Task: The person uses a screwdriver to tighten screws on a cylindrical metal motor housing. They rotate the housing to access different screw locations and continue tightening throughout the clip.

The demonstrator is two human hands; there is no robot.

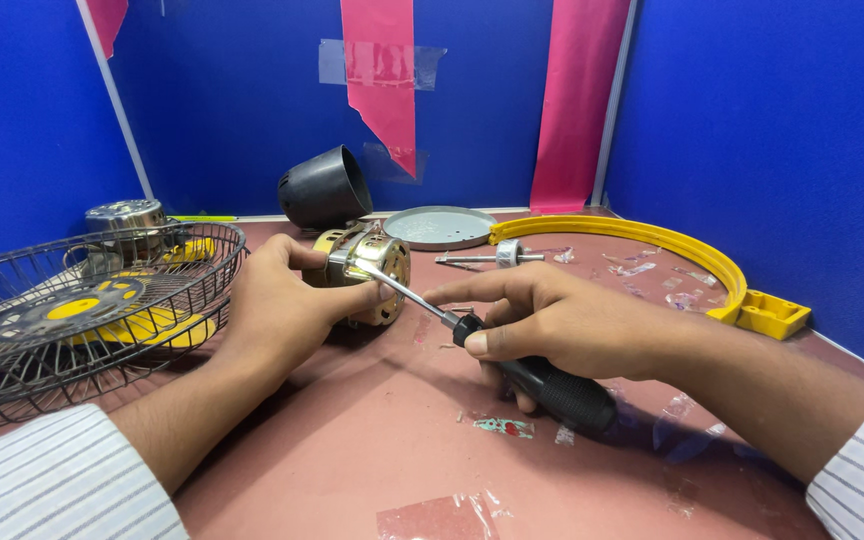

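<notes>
At centre frame, the left hand [282, 305] is closed around a small metal motor housing [367, 272], thumb on its near side and fingers over the top, steadying it on the reddish table [352, 440]. The right hand [552, 325] grasps a screwdriver [512, 362] by its black handle, index finger extended along the shaft; the tip meets the housing's upper left edge. Behind the motor, upper centre, a black plastic cone cover [324, 187] lies on its side, with a round grey plate [442, 226] just beside it to the right. A metal shaft [492, 257] lies near that plate. A yellow curved ring piece [672, 260] arcs across the right of the frame. At left, a wire fan guard [72, 310] sits over yellow blades [157, 325]. Scraps of clear tape [437, 515] litter the table surface.
</notes>
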